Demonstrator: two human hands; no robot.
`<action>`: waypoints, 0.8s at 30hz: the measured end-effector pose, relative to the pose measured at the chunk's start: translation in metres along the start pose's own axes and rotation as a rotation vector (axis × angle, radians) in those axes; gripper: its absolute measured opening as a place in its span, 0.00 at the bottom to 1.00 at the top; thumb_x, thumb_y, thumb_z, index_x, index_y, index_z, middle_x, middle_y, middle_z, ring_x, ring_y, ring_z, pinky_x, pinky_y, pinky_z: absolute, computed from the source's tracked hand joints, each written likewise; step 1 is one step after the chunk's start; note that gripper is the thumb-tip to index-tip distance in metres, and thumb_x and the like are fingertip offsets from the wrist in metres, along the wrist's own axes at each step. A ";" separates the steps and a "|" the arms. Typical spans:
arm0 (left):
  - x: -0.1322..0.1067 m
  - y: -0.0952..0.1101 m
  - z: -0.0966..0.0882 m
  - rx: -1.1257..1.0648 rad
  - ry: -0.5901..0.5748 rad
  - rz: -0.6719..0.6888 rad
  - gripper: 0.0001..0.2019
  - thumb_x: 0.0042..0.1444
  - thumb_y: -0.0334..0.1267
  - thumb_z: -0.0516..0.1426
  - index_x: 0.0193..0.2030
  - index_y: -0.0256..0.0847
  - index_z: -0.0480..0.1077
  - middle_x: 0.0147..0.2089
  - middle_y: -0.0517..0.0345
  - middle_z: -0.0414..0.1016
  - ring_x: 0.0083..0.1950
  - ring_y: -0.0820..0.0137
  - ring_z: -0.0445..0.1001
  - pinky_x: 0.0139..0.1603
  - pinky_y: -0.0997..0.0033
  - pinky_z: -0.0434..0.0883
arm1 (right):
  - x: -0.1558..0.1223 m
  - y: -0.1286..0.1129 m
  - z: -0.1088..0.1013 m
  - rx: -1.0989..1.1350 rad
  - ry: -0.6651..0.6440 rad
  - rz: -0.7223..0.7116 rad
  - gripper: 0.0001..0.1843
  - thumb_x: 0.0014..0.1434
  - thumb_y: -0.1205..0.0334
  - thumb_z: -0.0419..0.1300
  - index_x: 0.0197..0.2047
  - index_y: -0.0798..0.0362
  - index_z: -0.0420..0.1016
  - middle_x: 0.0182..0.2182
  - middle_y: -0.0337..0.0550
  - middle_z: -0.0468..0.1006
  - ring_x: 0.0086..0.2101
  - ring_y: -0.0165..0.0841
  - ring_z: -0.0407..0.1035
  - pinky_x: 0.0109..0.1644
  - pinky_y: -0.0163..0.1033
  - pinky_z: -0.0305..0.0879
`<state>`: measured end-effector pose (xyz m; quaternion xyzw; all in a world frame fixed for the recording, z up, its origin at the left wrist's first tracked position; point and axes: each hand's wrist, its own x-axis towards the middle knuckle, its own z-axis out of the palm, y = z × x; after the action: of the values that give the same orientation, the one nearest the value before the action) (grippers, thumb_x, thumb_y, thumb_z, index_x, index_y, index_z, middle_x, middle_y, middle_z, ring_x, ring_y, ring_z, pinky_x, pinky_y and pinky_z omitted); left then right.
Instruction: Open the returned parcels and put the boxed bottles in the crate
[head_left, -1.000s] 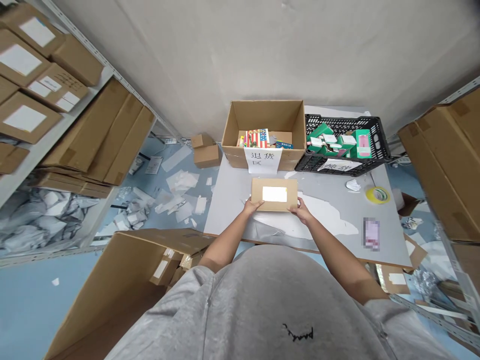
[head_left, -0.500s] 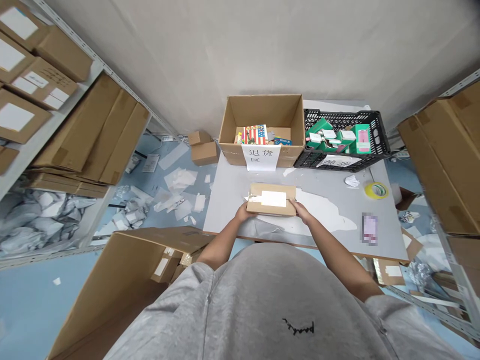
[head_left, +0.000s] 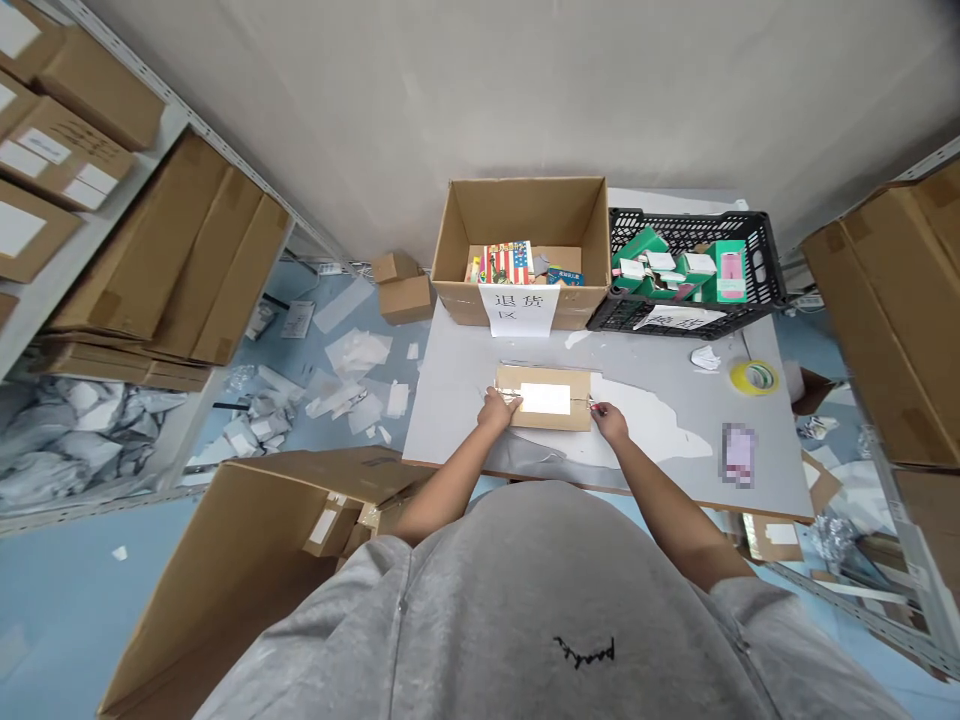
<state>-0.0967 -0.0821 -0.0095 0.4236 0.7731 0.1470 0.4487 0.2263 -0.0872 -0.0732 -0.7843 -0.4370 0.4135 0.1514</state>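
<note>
A small flat cardboard parcel [head_left: 543, 381] with a white label lies on the grey table [head_left: 660, 460] in front of me. My left hand [head_left: 498, 409] grips its left end with the fingers curled. At the parcel's right end, my right hand [head_left: 609, 421] pinches the edge, fingers together. Clear tape seems to run along the parcel's near edge. Torn white paper and plastic film lie under and beside the parcel.
Behind the parcel stands an open cardboard box [head_left: 522, 213] with a paper sign and booklets inside. A black crate [head_left: 763, 265] of green boxes sits to its right. A yellow tape roll [head_left: 754, 376] lies at right. Shelves with cartons flank both sides; an open carton [head_left: 247, 560] stands at lower left.
The parcel was held tilted up toward me; it now lies flat on the table. Both hands have shifted to its near corners.
</note>
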 end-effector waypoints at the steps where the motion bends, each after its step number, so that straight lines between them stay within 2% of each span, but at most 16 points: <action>1: -0.005 -0.001 0.007 0.078 0.049 -0.051 0.37 0.59 0.60 0.64 0.65 0.38 0.61 0.67 0.29 0.68 0.64 0.42 0.75 0.60 0.49 0.70 | 0.002 0.005 0.001 -0.091 0.011 0.002 0.16 0.58 0.51 0.67 0.47 0.48 0.79 0.55 0.52 0.78 0.59 0.49 0.70 0.64 0.53 0.65; 4: -0.017 -0.004 0.020 0.236 0.150 -0.106 0.35 0.63 0.62 0.58 0.66 0.38 0.59 0.67 0.28 0.66 0.63 0.41 0.75 0.58 0.52 0.70 | 0.009 0.016 0.010 -0.326 0.029 0.010 0.21 0.55 0.59 0.70 0.52 0.49 0.75 0.60 0.58 0.70 0.63 0.54 0.64 0.64 0.58 0.64; 7: -0.017 -0.005 0.020 0.248 0.125 -0.082 0.37 0.63 0.64 0.58 0.67 0.37 0.58 0.67 0.28 0.65 0.61 0.42 0.76 0.57 0.54 0.71 | 0.014 0.021 0.018 -0.430 0.029 -0.011 0.20 0.58 0.62 0.67 0.54 0.52 0.72 0.61 0.65 0.67 0.65 0.57 0.60 0.65 0.62 0.62; 11: -0.006 -0.012 0.009 0.163 0.011 -0.046 0.46 0.51 0.63 0.68 0.66 0.36 0.58 0.69 0.25 0.62 0.62 0.40 0.75 0.58 0.52 0.71 | 0.020 0.022 0.017 -0.253 0.048 -0.050 0.17 0.61 0.61 0.63 0.53 0.54 0.72 0.57 0.66 0.70 0.61 0.57 0.65 0.66 0.62 0.61; 14: 0.003 -0.023 0.002 0.022 -0.056 0.038 0.46 0.45 0.56 0.73 0.63 0.35 0.61 0.68 0.24 0.64 0.64 0.40 0.73 0.61 0.51 0.71 | 0.019 0.014 0.001 -0.075 0.119 -0.070 0.21 0.67 0.52 0.55 0.57 0.53 0.70 0.57 0.61 0.70 0.52 0.48 0.73 0.60 0.54 0.69; 17: 0.008 -0.035 0.002 -0.141 -0.078 0.124 0.39 0.47 0.50 0.73 0.59 0.37 0.63 0.66 0.30 0.68 0.65 0.46 0.72 0.64 0.52 0.70 | 0.007 -0.008 -0.020 0.102 0.163 -0.198 0.29 0.71 0.46 0.43 0.63 0.54 0.68 0.51 0.56 0.75 0.38 0.39 0.76 0.47 0.47 0.75; 19: 0.009 -0.042 0.005 -0.231 -0.081 0.183 0.34 0.51 0.48 0.71 0.58 0.38 0.63 0.65 0.32 0.70 0.66 0.50 0.73 0.66 0.53 0.69 | -0.010 -0.031 -0.028 0.136 0.100 -0.350 0.31 0.72 0.44 0.40 0.66 0.53 0.68 0.46 0.52 0.80 0.32 0.38 0.74 0.43 0.47 0.75; 20: 0.009 -0.044 0.007 -0.264 -0.081 0.210 0.32 0.53 0.48 0.70 0.58 0.38 0.62 0.64 0.33 0.71 0.65 0.52 0.73 0.67 0.53 0.69 | -0.021 -0.045 -0.028 0.097 0.027 -0.423 0.31 0.72 0.43 0.42 0.66 0.52 0.69 0.44 0.51 0.81 0.32 0.39 0.74 0.43 0.47 0.74; 21: 0.008 -0.046 0.009 -0.285 -0.079 0.232 0.31 0.55 0.47 0.69 0.58 0.37 0.62 0.64 0.33 0.72 0.65 0.53 0.73 0.67 0.53 0.68 | -0.032 -0.060 -0.025 0.028 -0.051 -0.500 0.30 0.72 0.43 0.46 0.67 0.50 0.70 0.45 0.50 0.82 0.34 0.40 0.75 0.45 0.47 0.74; 24: 0.004 -0.050 0.013 -0.285 -0.055 0.267 0.27 0.60 0.46 0.67 0.59 0.37 0.61 0.62 0.33 0.74 0.63 0.54 0.75 0.66 0.53 0.69 | -0.063 -0.105 -0.001 -0.275 -0.247 -0.763 0.26 0.72 0.49 0.52 0.69 0.43 0.72 0.56 0.49 0.80 0.51 0.45 0.75 0.54 0.45 0.71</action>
<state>-0.1133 -0.1109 -0.0497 0.4583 0.6689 0.3015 0.5017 0.1511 -0.0778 0.0229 -0.5240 -0.7619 0.3564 0.1341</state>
